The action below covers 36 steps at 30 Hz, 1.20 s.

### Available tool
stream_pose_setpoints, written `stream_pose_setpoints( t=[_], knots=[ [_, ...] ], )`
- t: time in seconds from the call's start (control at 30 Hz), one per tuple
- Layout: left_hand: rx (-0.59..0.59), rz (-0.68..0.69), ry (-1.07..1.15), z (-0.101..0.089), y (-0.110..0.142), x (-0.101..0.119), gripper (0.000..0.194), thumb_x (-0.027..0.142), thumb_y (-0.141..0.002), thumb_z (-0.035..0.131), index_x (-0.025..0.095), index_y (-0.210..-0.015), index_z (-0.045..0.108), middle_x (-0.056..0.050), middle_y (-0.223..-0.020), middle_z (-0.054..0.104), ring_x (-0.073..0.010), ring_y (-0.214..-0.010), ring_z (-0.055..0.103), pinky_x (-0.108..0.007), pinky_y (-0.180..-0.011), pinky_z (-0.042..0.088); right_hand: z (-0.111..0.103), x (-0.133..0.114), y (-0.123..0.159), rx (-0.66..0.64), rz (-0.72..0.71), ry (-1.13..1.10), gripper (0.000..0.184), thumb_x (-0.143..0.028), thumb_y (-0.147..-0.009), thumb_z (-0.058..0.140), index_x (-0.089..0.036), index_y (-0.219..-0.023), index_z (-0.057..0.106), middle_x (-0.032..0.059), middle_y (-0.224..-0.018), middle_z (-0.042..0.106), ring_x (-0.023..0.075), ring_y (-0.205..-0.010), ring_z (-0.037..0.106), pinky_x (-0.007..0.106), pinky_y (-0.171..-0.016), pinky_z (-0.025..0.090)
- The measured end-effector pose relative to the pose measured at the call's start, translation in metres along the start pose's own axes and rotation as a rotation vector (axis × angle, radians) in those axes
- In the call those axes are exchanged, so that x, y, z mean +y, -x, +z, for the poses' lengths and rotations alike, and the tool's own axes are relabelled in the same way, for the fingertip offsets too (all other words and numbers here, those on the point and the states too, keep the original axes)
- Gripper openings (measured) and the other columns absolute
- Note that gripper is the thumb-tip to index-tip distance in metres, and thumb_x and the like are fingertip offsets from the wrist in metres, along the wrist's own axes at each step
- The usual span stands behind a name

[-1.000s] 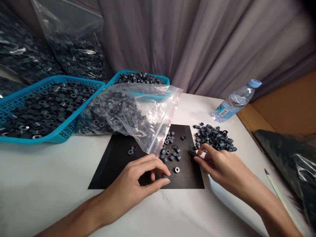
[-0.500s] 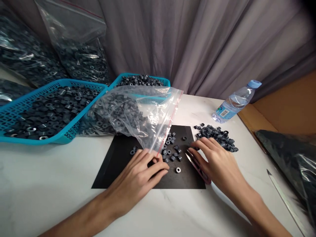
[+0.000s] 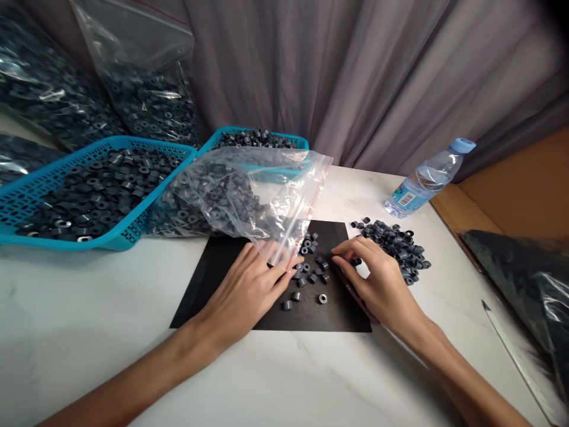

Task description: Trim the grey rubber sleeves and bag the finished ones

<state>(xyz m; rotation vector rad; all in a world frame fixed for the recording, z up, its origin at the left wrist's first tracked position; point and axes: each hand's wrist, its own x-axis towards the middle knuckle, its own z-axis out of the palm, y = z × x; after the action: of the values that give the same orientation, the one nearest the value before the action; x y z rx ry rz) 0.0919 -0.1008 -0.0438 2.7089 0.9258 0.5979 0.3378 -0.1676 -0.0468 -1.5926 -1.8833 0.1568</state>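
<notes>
Movement: Both hands are sliding farther up the square black mat [image 3: 213, 284] than half a second ago; I am watching my left hand [image 3: 249, 290] reaching the bag mouth and my right hand [image 3: 377, 281] closing in on the loose parts.
Risk, spill: I am judging that the clear zip bag of small dark grey rings [image 3: 240, 196], lying on its side with its red-striped mouth open toward the mat, could be dumping more rings if my left hand is lifting or nudging its lip.
Risk, scatter: I am guessing the loose grey rings on the mat [image 3: 311, 273] could be rolling off onto the white marble table [image 3: 89, 320] under a sweeping hand, or mixing into the separate heap of grey rings [image 3: 393, 243] lying on the table just right of the mat.
Left fingers: They are lying nearly flat and slightly spread, tips touching the bag's open edge; they are holding nothing that I can see.
Right fingers: They are curling loosely, index and thumb close together over the rings near the mat's right edge; I cannot tell whether they are pinching one.
Surroundings: Two turquoise perforated plastic baskets [image 3: 26, 196] full of the same rings are sitting well to the left.
</notes>
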Motion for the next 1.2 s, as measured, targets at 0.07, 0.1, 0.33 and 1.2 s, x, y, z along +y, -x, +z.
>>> stream_pose_setpoints(
  t=[0.07, 0.1, 0.33, 1.2],
  knots=[
    [0.009, 0.014, -0.002, 0.003, -0.003, 0.001, 0.032, 0.028, -0.103, 0.049, 0.029, -0.127, 0.070, -0.007, -0.113, 0.067, -0.0247, -0.102, 0.061, -0.044, -0.100, 0.046, -0.005, -0.008, 0.002, -0.033, 0.059, -0.069, 0.012, -0.030, -0.100, 0.059, -0.021, -0.101, 0.067, 0.0051, -0.088, 0.069, 0.0191, -0.081, 0.066, 0.032, -0.072, 0.055],
    [0.019, 0.018, -0.004, 0.004, -0.004, 0.001, 0.032, 0.028, -0.103, 0.049, 0.029, -0.125, 0.072, -0.008, -0.111, 0.067, -0.0246, -0.100, 0.061, -0.043, -0.098, 0.046, -0.008, -0.012, 0.003, -0.056, 0.088, -0.104, 0.013, -0.031, -0.099, 0.060, -0.021, -0.100, 0.067, 0.0040, -0.085, 0.069, 0.0186, -0.077, 0.066, 0.031, -0.069, 0.055],
    [0.028, 0.008, 0.003, 0.006, -0.003, 0.002, 0.025, 0.032, -0.102, 0.052, 0.026, -0.116, 0.072, -0.007, -0.113, 0.066, -0.0254, -0.104, 0.059, -0.042, -0.099, 0.045, -0.022, -0.024, 0.007, -0.293, 0.188, -0.275, 0.016, -0.032, -0.097, 0.064, -0.022, -0.085, 0.069, -0.0011, -0.075, 0.069, 0.0140, -0.068, 0.064, 0.025, -0.063, 0.051],
    [0.011, -0.522, 0.922, -0.010, 0.005, 0.018, 0.017, 0.033, -0.086, 0.077, 0.024, -0.100, 0.076, 0.001, -0.098, 0.077, -0.0141, -0.090, 0.070, -0.023, -0.087, 0.057, -0.017, -0.018, 0.016, -0.228, -0.078, -0.026, 0.019, -0.023, -0.105, 0.050, -0.020, -0.102, 0.069, 0.0046, -0.090, 0.065, 0.0157, -0.075, 0.060, 0.029, -0.069, 0.047]
  ],
)
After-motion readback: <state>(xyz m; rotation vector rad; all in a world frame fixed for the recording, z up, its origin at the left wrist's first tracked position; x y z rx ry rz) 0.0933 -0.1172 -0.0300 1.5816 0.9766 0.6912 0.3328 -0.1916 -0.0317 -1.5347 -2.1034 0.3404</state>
